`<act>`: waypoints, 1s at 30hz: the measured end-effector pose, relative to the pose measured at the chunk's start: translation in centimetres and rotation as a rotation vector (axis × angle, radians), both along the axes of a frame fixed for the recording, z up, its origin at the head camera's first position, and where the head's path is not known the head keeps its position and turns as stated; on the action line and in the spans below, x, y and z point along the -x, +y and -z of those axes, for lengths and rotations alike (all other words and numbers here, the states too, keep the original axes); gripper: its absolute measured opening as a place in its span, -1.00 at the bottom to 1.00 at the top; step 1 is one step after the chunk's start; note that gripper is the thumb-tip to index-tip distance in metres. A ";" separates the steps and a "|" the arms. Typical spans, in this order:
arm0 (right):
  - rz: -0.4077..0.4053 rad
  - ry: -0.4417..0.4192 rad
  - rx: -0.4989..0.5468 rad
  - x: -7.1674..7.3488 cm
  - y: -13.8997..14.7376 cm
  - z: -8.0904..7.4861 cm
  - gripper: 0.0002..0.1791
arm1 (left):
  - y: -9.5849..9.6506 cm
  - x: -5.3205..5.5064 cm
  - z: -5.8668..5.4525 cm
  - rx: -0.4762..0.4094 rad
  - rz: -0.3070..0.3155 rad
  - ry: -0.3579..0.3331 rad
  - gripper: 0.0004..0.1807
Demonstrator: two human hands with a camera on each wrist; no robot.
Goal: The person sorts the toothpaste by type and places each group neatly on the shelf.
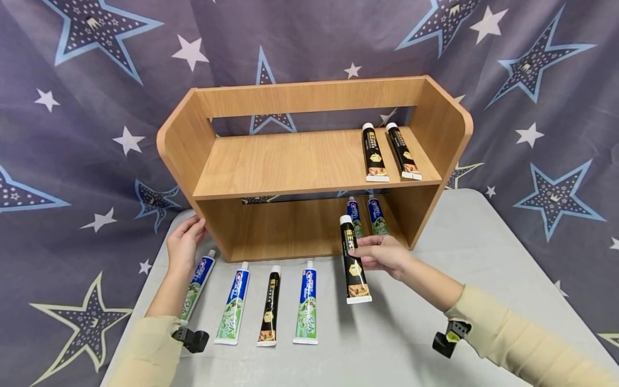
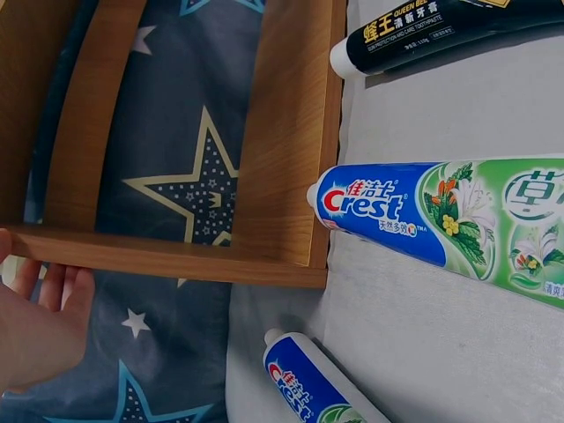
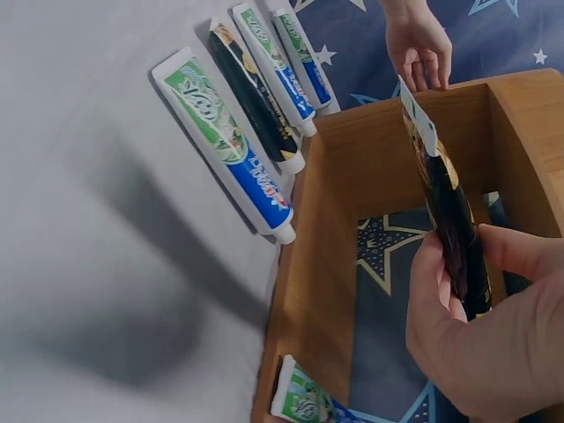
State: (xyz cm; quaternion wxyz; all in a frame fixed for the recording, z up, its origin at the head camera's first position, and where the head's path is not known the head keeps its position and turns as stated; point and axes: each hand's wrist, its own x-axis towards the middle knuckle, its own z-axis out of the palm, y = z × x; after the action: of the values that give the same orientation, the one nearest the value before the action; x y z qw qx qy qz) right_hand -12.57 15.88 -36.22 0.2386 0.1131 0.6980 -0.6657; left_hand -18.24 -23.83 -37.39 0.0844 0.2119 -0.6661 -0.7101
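My right hand point(image 1: 387, 256) pinches a black toothpaste tube point(image 1: 354, 263) between thumb and fingers. The tube is raised in front of the lower level of a wooden shelf point(image 1: 290, 228), white cap toward the shelf. In the right wrist view the same black tube point(image 3: 454, 229) shows edge-on, thumb on one side and fingers on the other. My left hand point(image 1: 184, 244) touches the outside of the shelf's left side panel, and the left wrist view shows its fingers point(image 2: 75, 291) resting along the panel's edge. Beside that hand lies a blue-and-green Crest toothpaste tube point(image 1: 199, 285).
On the table point(image 1: 435, 333), before the shelf, lie two more Crest tubes point(image 1: 234, 306) point(image 1: 307, 306) with a black tube point(image 1: 270, 306) between them. Two black tubes point(image 1: 374, 153) point(image 1: 403, 151) occupy the upper level's right end. Below, two Crest tubes point(image 1: 354, 215) point(image 1: 378, 217) lie at the right. A star-patterned curtain point(image 1: 309, 32) hangs behind.
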 end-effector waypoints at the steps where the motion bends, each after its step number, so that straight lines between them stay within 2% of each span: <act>1: 0.003 -0.001 0.002 0.0 0.0 -0.2 -0.37 | 0.0 0.0 0.0 0.004 0.001 0.000 -0.53; 11: 0.019 -0.011 0.022 0.3 0.0 -1.7 -0.36 | 0.0 0.0 0.1 0.000 -0.004 0.006 -0.53; 19: -0.031 0.016 0.009 0.4 0.1 -3.4 -0.48 | 0.0 -0.1 0.1 -0.014 -0.007 0.020 -0.54; 23: -0.067 0.017 0.012 0.4 0.2 -4.4 -0.44 | 0.0 0.0 0.2 -0.022 -0.009 0.024 -0.54; 30: -0.104 0.044 0.031 0.5 0.3 -6.9 -0.45 | 0.0 -0.1 0.0 0.013 0.004 -0.003 -0.52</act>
State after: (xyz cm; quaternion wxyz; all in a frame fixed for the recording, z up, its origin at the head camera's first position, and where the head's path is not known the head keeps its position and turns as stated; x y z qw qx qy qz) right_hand -13.03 16.19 -29.35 0.2590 0.0582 0.6975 -0.6656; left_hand -18.17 -23.85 -37.42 0.0834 0.2110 -0.6714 -0.7055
